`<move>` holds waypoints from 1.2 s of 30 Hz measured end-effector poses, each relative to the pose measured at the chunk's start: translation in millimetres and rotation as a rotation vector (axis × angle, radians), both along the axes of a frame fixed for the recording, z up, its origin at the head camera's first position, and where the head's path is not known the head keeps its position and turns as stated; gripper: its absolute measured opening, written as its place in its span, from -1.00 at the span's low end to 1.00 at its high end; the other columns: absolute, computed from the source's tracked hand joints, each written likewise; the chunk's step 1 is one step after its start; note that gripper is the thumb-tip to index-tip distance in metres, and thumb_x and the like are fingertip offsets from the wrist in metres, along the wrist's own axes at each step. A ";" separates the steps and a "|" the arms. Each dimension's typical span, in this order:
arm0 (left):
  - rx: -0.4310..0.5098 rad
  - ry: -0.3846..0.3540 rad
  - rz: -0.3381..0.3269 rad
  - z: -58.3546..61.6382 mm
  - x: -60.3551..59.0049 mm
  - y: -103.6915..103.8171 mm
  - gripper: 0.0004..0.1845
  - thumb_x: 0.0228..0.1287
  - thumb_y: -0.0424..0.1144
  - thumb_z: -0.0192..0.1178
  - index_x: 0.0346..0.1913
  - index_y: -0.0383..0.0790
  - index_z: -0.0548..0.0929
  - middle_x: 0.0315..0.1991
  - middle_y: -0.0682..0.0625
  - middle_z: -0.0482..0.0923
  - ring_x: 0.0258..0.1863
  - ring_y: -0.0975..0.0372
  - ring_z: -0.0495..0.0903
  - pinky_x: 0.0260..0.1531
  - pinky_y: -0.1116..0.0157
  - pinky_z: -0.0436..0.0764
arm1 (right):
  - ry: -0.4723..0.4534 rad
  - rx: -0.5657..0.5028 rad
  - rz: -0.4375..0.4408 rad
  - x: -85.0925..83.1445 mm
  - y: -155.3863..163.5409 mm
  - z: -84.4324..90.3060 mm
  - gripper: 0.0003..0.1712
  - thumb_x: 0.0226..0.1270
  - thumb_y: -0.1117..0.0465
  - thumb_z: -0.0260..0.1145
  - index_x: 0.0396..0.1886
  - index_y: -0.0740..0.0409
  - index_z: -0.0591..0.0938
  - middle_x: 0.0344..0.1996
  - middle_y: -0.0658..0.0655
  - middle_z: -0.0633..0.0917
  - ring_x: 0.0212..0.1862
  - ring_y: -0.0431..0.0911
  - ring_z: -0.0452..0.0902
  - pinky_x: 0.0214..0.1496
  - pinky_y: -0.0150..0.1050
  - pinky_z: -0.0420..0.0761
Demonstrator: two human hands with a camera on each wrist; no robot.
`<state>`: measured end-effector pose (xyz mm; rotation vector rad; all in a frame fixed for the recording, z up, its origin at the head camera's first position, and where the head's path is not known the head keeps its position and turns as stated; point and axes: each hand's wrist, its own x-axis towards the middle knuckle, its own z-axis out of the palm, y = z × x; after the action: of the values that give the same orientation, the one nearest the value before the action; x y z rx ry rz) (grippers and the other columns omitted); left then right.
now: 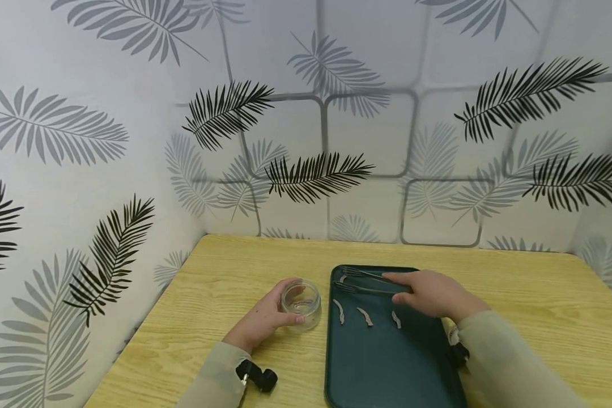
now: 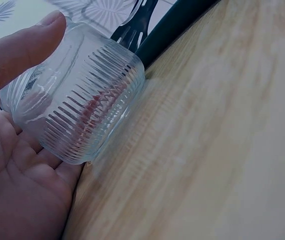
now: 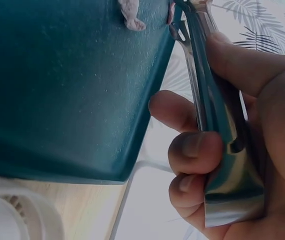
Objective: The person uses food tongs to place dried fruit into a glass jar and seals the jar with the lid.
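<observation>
I'm gripping the glass jar (image 1: 301, 303) with my left hand (image 1: 263, 321) (on the worktop (image 1: 540, 294)), right hand (image 1: 433, 294) fingers (image 3: 195, 150) clamping metal tongs (image 1: 367, 281) over the green tray (image 1: 387, 368).

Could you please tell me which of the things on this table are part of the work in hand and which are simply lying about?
In use:
- glass jar, gripped by the left hand
- metal tongs, gripped by the right hand
- three small pale strips on the green tray

Lying about:
- nothing loose; only the wooden table and leaf-patterned walls
</observation>
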<state>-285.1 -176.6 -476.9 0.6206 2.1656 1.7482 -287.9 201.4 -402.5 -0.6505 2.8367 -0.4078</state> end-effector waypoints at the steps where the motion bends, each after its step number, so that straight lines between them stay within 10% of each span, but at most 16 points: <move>1: 0.001 -0.001 -0.001 -0.3 0.1 -0.1 -0.14 0.27 -0.28 0.43 0.54 -0.11 0.20 0.48 -0.18 0.27 0.44 0.00 0.29 0.37 -0.02 0.22 | -0.014 -0.005 -0.007 -2.0 -0.1 -0.3 -0.32 0.47 -0.05 0.30 0.53 -0.12 0.39 -0.54 -0.06 0.62 -0.56 -0.19 0.47 -0.26 -0.04 0.48; 36: 0.013 -0.021 -0.001 -1.6 -1.2 0.0 -0.13 0.26 -0.26 0.44 0.54 -0.05 0.19 0.50 -0.11 0.26 0.46 0.03 0.27 0.29 0.12 0.34 | 0.199 -0.001 -0.003 9.6 -10.6 -2.5 -0.43 0.52 -0.01 0.24 0.48 -0.16 0.47 -0.74 -0.12 0.43 -0.70 -0.17 0.30 -0.54 -0.18 0.31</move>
<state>-286.3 -176.5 -478.5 0.6036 2.1408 1.7620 -278.4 190.8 -405.0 -0.7254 3.0244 -0.3637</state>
